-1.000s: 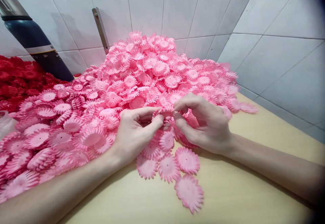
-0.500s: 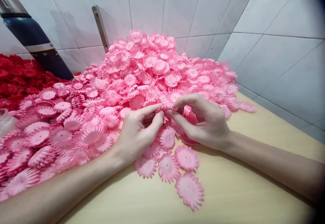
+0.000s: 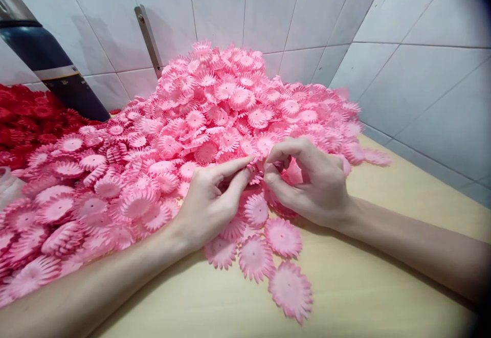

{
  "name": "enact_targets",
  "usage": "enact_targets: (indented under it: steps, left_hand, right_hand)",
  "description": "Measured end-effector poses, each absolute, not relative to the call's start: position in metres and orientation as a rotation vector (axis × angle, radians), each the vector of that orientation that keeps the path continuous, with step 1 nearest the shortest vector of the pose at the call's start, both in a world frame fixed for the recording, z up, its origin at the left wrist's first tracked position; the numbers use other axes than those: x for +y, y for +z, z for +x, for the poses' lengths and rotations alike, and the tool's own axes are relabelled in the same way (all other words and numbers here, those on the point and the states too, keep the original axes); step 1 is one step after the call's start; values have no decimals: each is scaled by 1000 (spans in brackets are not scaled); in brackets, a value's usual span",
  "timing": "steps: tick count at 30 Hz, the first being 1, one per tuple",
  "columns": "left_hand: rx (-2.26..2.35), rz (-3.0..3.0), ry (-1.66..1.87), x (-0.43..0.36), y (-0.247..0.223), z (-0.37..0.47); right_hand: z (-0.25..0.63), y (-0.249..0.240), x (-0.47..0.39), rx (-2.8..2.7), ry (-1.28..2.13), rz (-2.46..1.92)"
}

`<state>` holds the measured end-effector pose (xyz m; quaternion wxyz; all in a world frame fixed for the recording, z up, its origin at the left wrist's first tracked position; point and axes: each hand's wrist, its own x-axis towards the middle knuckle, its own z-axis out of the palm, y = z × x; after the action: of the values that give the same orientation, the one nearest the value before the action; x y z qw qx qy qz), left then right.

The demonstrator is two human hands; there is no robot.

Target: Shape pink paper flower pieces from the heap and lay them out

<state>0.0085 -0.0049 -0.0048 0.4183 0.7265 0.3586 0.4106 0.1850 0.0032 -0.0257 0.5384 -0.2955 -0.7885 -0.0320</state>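
Between thumb and fingers, my left hand (image 3: 215,200) pinches a small pink petal piece (image 3: 254,173) in front of the big pile of pink flower-shaped pieces (image 3: 230,97). My right hand (image 3: 312,184) is just to its right, thumb and index finger curled close together near that piece; whether anything is between them is too small to make out. Below the hands, several loose pink pieces lie on the table, one of them (image 3: 290,289) nearest the front.
A dark blue bottle (image 3: 57,67) stands at the back left beside a heap of red pieces (image 3: 26,118). A metal strip (image 3: 149,41) is against the tiled wall (image 3: 218,10). The pale wooden table (image 3: 345,287) shows at the front and right.
My right hand has shifted slightly right, opening a small gap between its fingertips and the left hand's piece. My left hand has moved slightly right. The nearest loose piece appears slightly lower.
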Motion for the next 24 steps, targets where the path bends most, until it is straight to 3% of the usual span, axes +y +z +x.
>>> enact_targets:
  steps: [6,13,24]
  left_hand:
    - [919,1626,1040,-4,-6,8]
    - [881,1526,1103,-2,-5,7]
    - [940,1615,1236,-1,-5,8]
  right_hand:
    - [185,-30,8,-1767,158,-751]
    - [186,-24,3,-1959,199,-603]
    - [187,-29,3,-1796,315,-661]
